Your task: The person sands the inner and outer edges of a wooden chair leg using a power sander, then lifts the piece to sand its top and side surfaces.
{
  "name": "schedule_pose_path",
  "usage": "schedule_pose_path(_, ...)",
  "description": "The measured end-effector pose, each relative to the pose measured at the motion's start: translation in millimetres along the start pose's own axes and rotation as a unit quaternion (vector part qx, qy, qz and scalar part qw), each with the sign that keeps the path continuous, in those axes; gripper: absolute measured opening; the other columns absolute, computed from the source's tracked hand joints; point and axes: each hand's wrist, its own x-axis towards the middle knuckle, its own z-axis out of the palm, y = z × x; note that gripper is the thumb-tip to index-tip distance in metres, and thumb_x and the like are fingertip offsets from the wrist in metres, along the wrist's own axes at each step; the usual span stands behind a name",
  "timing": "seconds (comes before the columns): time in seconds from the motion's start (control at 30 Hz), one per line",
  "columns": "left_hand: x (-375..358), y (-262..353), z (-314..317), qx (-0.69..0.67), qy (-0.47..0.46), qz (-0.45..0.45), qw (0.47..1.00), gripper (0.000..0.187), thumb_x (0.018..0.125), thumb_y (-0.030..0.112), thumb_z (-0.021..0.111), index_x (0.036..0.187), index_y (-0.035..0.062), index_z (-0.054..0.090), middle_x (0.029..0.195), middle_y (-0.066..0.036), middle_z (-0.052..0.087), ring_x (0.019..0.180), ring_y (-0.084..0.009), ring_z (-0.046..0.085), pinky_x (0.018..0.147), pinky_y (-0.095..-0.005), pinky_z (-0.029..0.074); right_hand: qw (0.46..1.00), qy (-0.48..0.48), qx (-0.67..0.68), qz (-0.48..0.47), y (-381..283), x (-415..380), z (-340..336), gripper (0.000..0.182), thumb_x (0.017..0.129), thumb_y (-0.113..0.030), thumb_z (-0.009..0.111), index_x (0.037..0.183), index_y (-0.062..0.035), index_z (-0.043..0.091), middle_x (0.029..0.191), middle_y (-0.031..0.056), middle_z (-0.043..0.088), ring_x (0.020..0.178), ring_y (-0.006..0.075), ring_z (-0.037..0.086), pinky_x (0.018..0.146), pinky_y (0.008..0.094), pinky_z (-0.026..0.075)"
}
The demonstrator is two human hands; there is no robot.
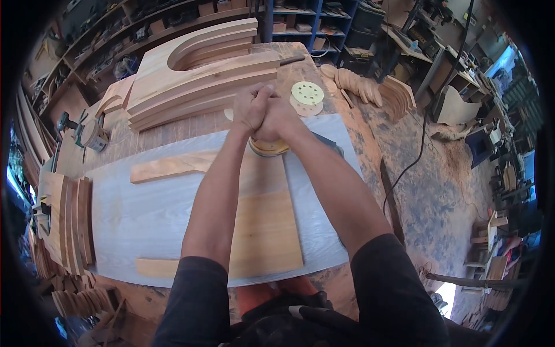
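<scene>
Both hands meet at the far edge of a flat wooden piece point(266, 231) lying on a pale grey board point(144, 214). My left hand point(250, 109) is closed, its fingers pressed against my right hand. My right hand point(277, 120) wraps over the top of a round sander point(269, 147), whose yellowish lower rim shows beneath it; the hands hide most of its body. The sander rests at the wooden piece's far end. Just beyond the right hand lie a pale green sanding disc point(307, 93) with holes and a pinkish one point(306, 107).
Stacked curved wooden parts point(202, 87) stand at the back. A drill point(68, 122) and a tub point(94, 136) are at the left, near upright boards point(72, 222). Thin curved pieces point(352, 84) lie back right. A black cable point(421, 144) hangs at the right.
</scene>
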Motion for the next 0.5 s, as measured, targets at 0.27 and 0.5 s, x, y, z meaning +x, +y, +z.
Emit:
schedule_pose_path(0.27,-20.5,9.2,13.9,-0.030,-0.003,0.003,1.000,0.048,0.099,0.045,0.060,0.095,0.0031,0.084,0.087,-0.014,0.080,0.082,-0.0246,0.073,0.081,-0.0378,0.056,0.998,-0.012,0.046,0.046,-8.3,-34.5,-15.7,0.028,0.075,-0.015,0.076,0.101,-0.0063,0.081,0.113,0.0179,0.080,0.111,0.0334,0.076,0.099,0.0421,0.061)
schedule_pose_path(0.5,-59.8,39.5,10.8,-0.069,-0.024,0.012,0.997,0.042,0.101,0.034,0.061,0.094,-0.0022,0.081,0.088,-0.014,0.080,0.083,-0.0207,0.072,0.081,-0.0358,0.056,0.998,-0.043,0.013,0.045,-23.2,-67.7,-16.7,0.027,0.075,-0.017,0.077,0.101,-0.0077,0.081,0.109,0.0142,0.081,0.109,0.0299,0.077,0.097,0.0404,0.061)
